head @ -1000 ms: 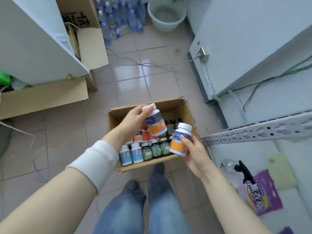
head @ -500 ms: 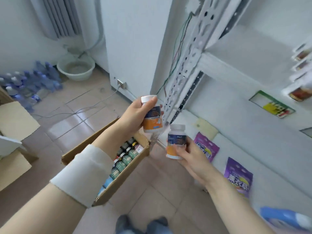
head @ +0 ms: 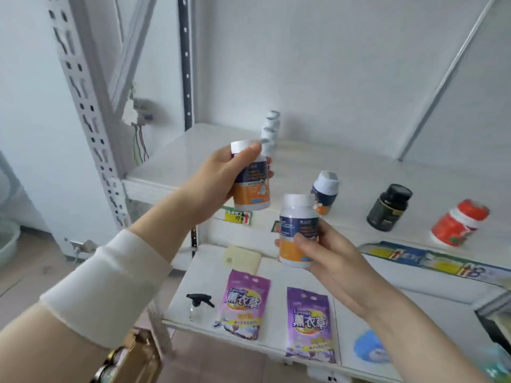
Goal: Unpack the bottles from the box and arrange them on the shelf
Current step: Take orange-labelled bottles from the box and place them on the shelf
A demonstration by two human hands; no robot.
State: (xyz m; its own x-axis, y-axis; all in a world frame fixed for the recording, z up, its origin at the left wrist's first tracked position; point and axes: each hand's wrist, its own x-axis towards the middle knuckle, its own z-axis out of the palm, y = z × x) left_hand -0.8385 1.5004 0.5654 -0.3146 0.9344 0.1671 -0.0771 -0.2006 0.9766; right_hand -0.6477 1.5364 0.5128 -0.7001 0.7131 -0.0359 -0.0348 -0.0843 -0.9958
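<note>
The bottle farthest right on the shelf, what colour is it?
Red bottle, seen in the head view.

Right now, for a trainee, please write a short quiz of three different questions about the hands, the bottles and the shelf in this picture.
1. True or false: each hand holds one white-capped bottle.
2. Which bottle on the shelf has a red cap? A) the red one at the right B) the black one C) the white-capped one
3. Fill in: the two purple pouches lie on the ______ shelf.

Key:
1. True: the left hand holds one bottle and the right hand holds another.
2. A: the red bottle; the black bottle has a black cap.
3. lower; see the pouches.
</note>
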